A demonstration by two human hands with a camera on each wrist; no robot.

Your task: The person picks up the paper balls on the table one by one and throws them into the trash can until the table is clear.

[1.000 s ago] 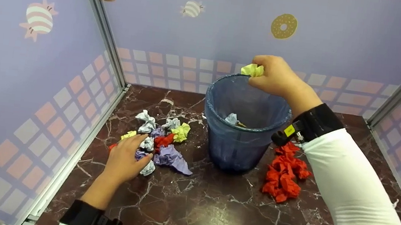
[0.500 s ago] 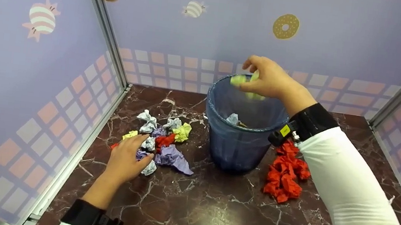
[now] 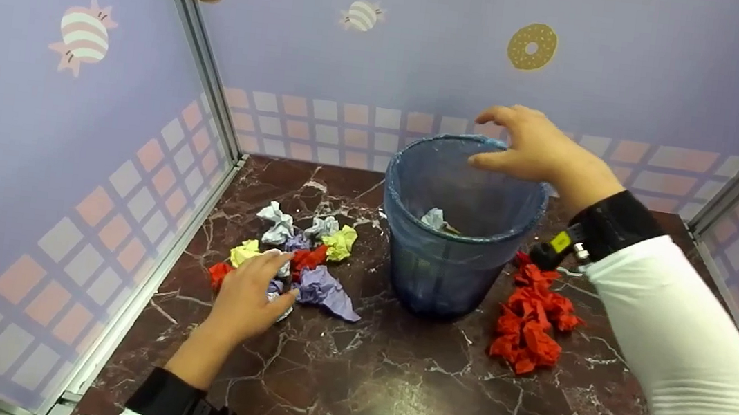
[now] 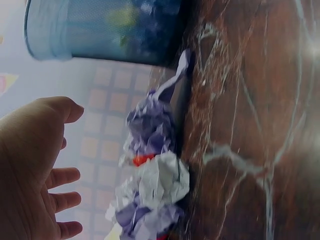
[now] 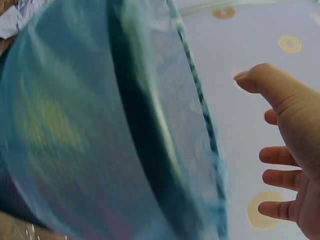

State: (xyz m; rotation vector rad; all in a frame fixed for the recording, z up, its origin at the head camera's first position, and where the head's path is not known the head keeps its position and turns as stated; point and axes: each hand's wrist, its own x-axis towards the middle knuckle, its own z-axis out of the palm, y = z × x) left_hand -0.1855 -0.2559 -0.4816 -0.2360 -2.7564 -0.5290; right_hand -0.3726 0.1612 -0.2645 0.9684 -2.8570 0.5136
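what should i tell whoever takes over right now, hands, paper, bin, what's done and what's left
Right hand: open and empty above the blue mesh waste bin.
Left hand: open, resting on the mixed pile of crumpled paper balls left of the bin; no ball visibly gripped.
Done: at least one pale crumpled paper lies in the bin.
Left: the mixed pile, plus the red crumpled paper heap on the dark marble tabletop right of the bin.
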